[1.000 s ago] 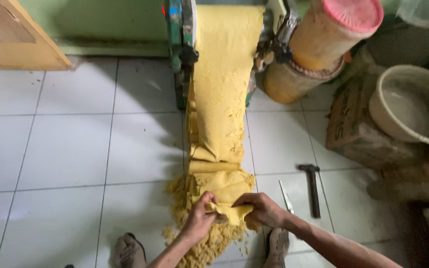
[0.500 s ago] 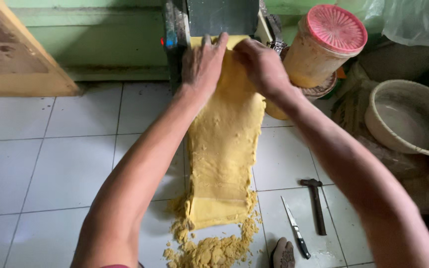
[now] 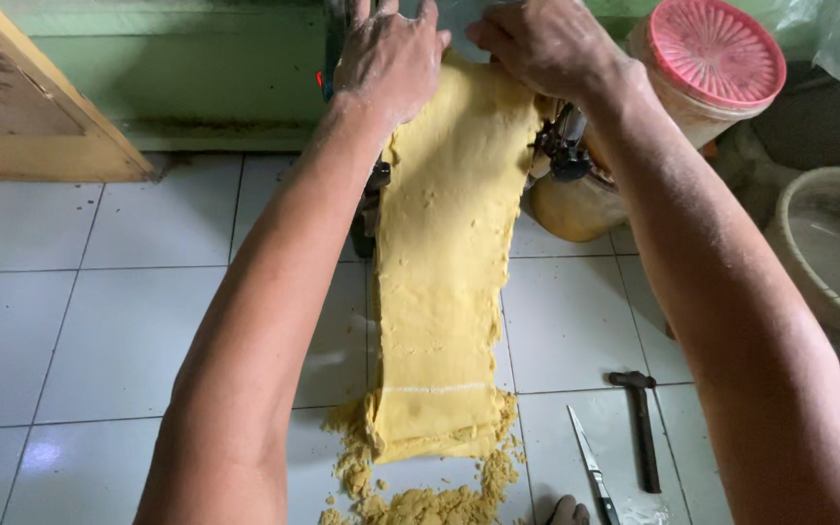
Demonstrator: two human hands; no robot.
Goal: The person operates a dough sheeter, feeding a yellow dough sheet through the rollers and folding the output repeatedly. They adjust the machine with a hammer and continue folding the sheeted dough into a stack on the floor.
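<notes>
Nearest the camera, loose yellow dough crumbs lie heaped on the white tiled floor at the lower end of a long sheet of yellow dough. Just to the right of the crumbs a knife lies on the tiles with its blade pointing away from the person, and beside it, a little further right, lies a dark hammer with its head at the far end. The dough sheet runs with its long axis straight away from the person, from the floor up the front of a dark rolling machine, whose frame shows on either side of the sheet; the lower end is folded on the tiles and the upper end is at the top of the machine. Both forearms stretch out over the sheet. The left hand lies flat with its fingers spread on the top left corner of the dough, and the right hand presses on the top right corner with its fingers curled; the two hands are near each other but apart, and neither is closed around the dough. At the right edge sits a pale round basin, which looks bare inside, though only part of it shows. Further off, right of the machine, a tan jar is closed by a pink lid, so its contents are hidden. A green wall base and a wooden panel stand at the far left.
</notes>
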